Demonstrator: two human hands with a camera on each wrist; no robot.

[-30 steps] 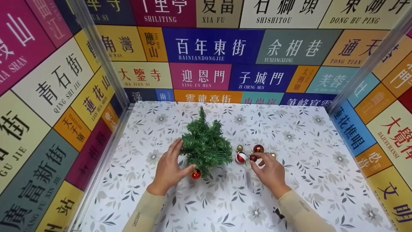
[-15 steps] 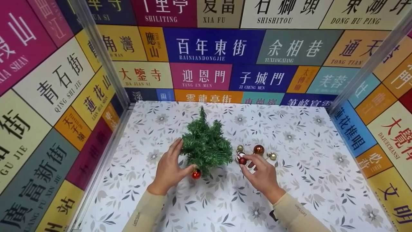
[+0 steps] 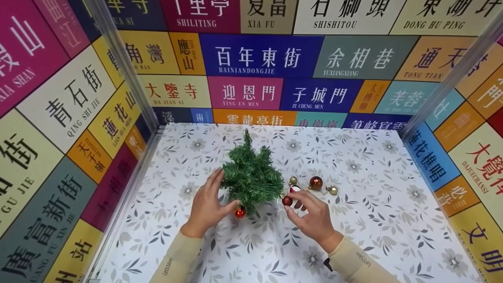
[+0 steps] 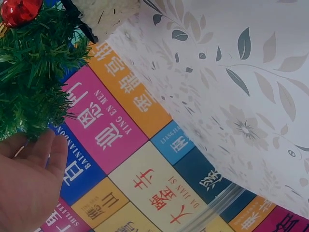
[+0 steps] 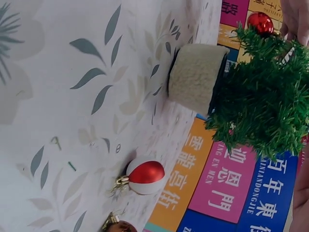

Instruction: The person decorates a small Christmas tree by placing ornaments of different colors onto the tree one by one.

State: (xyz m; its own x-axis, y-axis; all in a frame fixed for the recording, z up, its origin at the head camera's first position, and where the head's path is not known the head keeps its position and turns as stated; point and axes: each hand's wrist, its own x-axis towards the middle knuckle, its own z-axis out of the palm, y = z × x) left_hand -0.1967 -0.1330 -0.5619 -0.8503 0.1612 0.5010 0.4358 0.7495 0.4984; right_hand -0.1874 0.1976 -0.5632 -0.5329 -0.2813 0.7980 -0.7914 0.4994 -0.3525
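Dark-red round bauble (image 3: pixel 287 200), pinched in our right grip (image 3: pixel 312 216) at lower middle of the head frame, could drop if we loosen; bumping could tip the bushy green artificial tree (image 3: pixel 253 177) our relaxed left grip (image 3: pixel 208 208) touches.

Tabletop (image 3: pixel 251 251): white, grey leaf-and-flower print. Back wall (image 3: pixel 322 94), left wall (image 3: pixel 59 114) and right wall (image 3: pixel 471 177) all multicolor sign blocks, Chinese characters plus romanization. Blue BAINIANDONGJIE block (image 3: pixel 259 55) sits above pink YING EN MEN block (image 3: pixel 245 93). Translucent strips (image 3: pixel 127 67) up both back corners.
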